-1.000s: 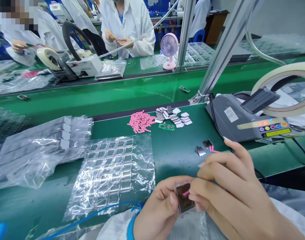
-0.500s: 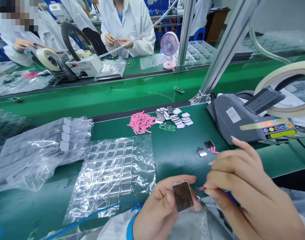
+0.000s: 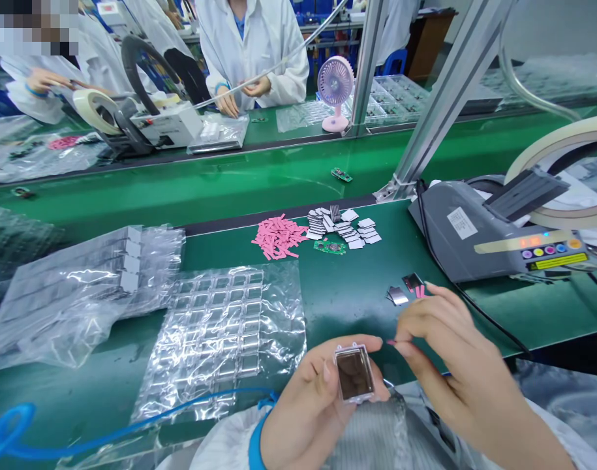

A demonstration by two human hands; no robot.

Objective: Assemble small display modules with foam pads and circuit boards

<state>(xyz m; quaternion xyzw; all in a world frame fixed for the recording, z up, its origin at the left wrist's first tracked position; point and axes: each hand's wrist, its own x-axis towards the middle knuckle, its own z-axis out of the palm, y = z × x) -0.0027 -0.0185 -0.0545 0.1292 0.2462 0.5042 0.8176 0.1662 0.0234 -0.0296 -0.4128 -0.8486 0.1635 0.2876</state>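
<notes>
Near the bench's front edge, my left hand (image 3: pixel 314 391) grips a small square display module (image 3: pixel 355 374) with a clear frame and a dark, reflective face turned up. A blue band circles that wrist. Just to the right, my right hand (image 3: pixel 449 356) pinches a small pink strip (image 3: pixel 391 342) between thumb and forefinger, close to the module but apart from it. Beyond the right hand lie a few thin silver and dark square panels (image 3: pixel 397 296) and several loose pink strips (image 3: pixel 420 292).
A pink strip pile (image 3: pixel 278 236), white-backed pieces (image 3: pixel 350 228) and a green circuit board (image 3: pixel 329 247) lie mid-bench. Left are a clear plastic tray (image 3: pixel 214 326) and bagged trays (image 3: pixel 77 281). A grey tape dispenser (image 3: pixel 469 228) stands right. Co-workers sit opposite, behind a pink fan (image 3: pixel 335 88).
My right hand has moved up and left with the pink strip, now nearer the module's upper corner. The module has tilted slightly in my left hand. Across the bench, a co-worker's hand has lowered.
</notes>
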